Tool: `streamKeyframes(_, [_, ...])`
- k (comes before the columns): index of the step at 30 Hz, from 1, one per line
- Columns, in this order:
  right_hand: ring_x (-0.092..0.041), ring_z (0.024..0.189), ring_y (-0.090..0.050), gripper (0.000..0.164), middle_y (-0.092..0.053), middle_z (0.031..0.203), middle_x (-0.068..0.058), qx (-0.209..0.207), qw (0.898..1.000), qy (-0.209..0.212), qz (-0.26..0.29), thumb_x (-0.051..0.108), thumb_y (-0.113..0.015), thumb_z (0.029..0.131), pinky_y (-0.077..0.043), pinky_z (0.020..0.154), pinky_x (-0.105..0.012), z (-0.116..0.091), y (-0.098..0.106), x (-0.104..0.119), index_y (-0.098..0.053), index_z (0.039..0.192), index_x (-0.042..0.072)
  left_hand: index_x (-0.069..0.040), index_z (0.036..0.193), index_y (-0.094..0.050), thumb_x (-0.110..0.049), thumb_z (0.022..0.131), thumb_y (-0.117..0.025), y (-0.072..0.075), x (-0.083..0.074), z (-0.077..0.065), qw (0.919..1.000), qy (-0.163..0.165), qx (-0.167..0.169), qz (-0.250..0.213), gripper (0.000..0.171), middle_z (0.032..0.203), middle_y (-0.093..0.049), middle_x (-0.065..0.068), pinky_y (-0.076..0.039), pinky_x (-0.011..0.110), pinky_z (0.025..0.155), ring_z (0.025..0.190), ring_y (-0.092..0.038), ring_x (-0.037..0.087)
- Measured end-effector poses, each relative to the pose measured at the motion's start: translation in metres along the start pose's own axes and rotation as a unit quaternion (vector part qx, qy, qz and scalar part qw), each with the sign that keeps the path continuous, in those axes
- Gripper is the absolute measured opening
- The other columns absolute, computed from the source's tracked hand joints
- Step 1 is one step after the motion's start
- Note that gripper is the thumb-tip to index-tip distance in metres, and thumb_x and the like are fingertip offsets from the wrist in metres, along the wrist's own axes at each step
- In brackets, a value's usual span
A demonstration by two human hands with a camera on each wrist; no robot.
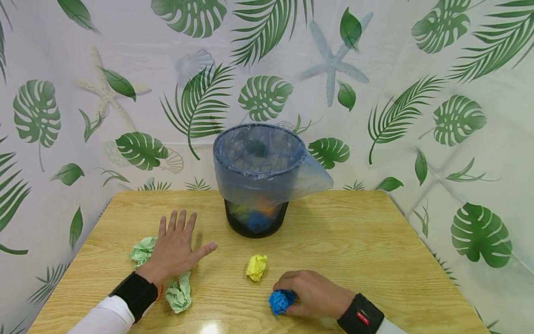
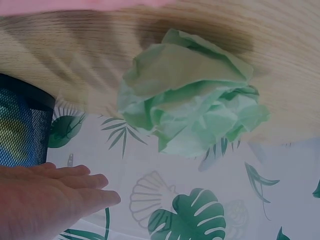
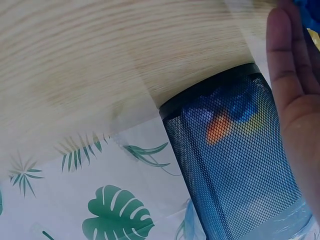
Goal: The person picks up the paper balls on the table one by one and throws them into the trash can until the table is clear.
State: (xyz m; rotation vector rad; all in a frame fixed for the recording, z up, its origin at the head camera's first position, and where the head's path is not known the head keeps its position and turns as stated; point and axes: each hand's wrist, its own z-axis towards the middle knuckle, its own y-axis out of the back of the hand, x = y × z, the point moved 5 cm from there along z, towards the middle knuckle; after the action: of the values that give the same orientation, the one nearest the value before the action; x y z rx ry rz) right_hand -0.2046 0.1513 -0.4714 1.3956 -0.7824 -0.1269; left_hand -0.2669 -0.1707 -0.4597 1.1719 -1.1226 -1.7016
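Observation:
My right hand (image 1: pixel 314 294) pinches a crumpled blue paper ball (image 1: pixel 279 302) low over the front of the table; a bit of that ball shows at the top right corner of the right wrist view. With fingers straight and spread, my left hand (image 1: pixel 177 248) hovers over the left part of the table and holds nothing. Beside it lie two crumpled light green paper balls, one (image 1: pixel 143 250) to its left and another (image 1: pixel 179 293) near the wrist. A bit of red (image 1: pixel 159 291) peeks out by the left wristband. Between the hands sits a yellow paper ball (image 1: pixel 256 267).
A black mesh wastebasket (image 1: pixel 255 232) with a translucent blue bag (image 1: pixel 267 188) over its rim stands at the table's back edge. Coloured paper balls show through its mesh. Behind the wooden table (image 1: pixel 354 241) hangs a leaf-patterned sheet (image 1: pixel 392 41).

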Motion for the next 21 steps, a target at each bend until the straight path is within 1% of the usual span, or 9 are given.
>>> streamKeyframes(6, [0.005,0.096,-0.06,0.031,-0.068,0.11,0.014,-0.005,1.0,0.0,0.009,0.019,-0.082,0.09,-0.053,0.078,-0.015,-0.001,0.002,-0.001,-0.073,0.12,0.021,0.001,0.16,-0.029,-0.078,0.093,-0.049,0.0,0.0,-0.001,1.0,-0.001,-0.003,0.0,0.106,0.163,-0.022,0.034,0.0,0.067,0.123,0.152,-0.011,0.052])
streamKeyframes(11, [0.004,0.095,-0.06,0.03,-0.07,0.114,0.009,-0.021,0.999,-0.005,0.026,0.017,-0.079,0.093,-0.053,0.076,-0.014,-0.004,0.008,-0.002,-0.074,0.123,0.016,0.001,0.161,-0.028,-0.079,0.093,-0.048,-0.001,0.0,-0.001,1.0,0.0,-0.003,-0.002,0.107,0.163,-0.021,0.033,0.001,0.066,0.123,0.153,-0.01,0.052])
streamKeyframes(15, [0.002,0.094,-0.062,0.034,-0.07,0.118,0.004,-0.034,0.998,-0.027,0.044,0.015,-0.078,0.093,-0.057,0.075,-0.017,-0.005,0.02,-0.002,-0.072,0.127,0.012,0.0,0.161,-0.028,-0.08,0.092,-0.048,-0.001,-0.001,-0.001,1.0,-0.001,-0.002,-0.001,0.107,0.163,-0.021,0.033,0.001,0.065,0.123,0.153,-0.01,0.052])
streamKeyframes(18, [-0.001,0.09,-0.063,0.038,-0.07,0.12,0.001,-0.049,0.997,-0.042,0.045,0.014,-0.079,0.092,-0.058,0.075,-0.02,-0.006,0.033,0.0,-0.07,0.129,0.011,0.001,0.161,-0.028,-0.079,0.093,-0.048,-0.001,-0.001,-0.002,1.0,-0.001,-0.002,0.003,0.107,0.163,-0.022,0.033,0.001,0.066,0.123,0.153,-0.01,0.052])
streamKeyframes(21, [-0.005,0.088,-0.063,0.041,-0.069,0.121,-0.002,-0.074,0.996,-0.043,0.033,0.013,-0.081,0.091,-0.058,0.074,-0.021,-0.006,0.049,0.003,-0.069,0.13,0.01,0.001,0.161,-0.028,-0.079,0.093,-0.047,-0.001,-0.001,-0.002,1.0,-0.002,-0.002,0.006,0.107,0.163,-0.022,0.033,0.001,0.066,0.123,0.153,-0.01,0.052])
